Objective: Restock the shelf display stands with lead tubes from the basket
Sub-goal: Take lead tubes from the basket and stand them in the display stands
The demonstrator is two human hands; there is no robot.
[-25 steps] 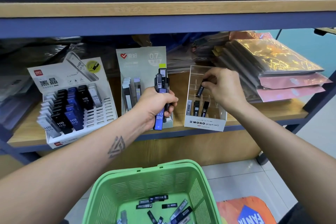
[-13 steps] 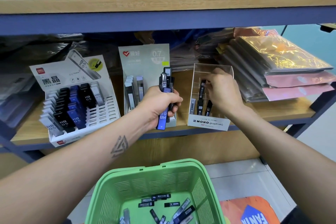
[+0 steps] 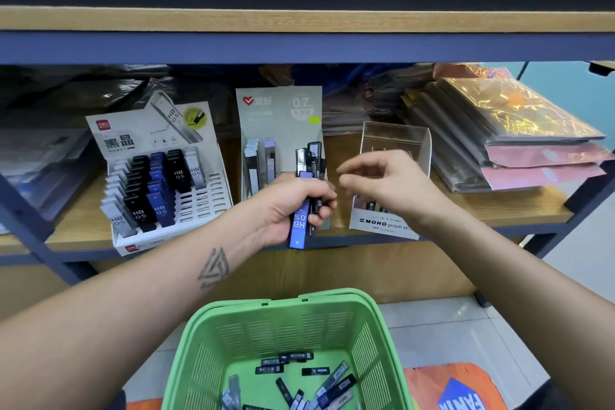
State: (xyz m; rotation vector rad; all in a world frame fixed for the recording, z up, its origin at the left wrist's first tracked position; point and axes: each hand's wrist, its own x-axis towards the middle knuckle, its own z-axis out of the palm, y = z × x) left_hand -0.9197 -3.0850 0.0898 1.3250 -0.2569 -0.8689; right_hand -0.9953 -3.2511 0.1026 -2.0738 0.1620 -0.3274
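My left hand (image 3: 293, 206) grips a bunch of lead tubes (image 3: 307, 190), a blue HB 0.5 one in front, held upright before the grey 0.7 stand (image 3: 283, 116). My right hand (image 3: 382, 183) hovers empty just right of that bunch, fingers loosely curled, in front of the clear MONO stand (image 3: 396, 140), which holds a few dark tubes low down. The white HB 0.5 stand (image 3: 206, 196) at left has rows of black, blue and grey tubes. Below, the green basket (image 3: 286, 313) holds several loose tubes (image 3: 319, 379).
Stacks of plastic-wrapped folders (image 3: 512, 130) fill the shelf at right. Dark wrapped packs (image 3: 50, 156) lie at left. A wooden shelf board (image 3: 299, 20) runs close overhead. An orange mat (image 3: 456, 386) lies on the tiled floor beside the basket.
My right hand has let go of a tube inside the MONO stand and drawn back out toward my left hand. The left hand kept holding its bunch.
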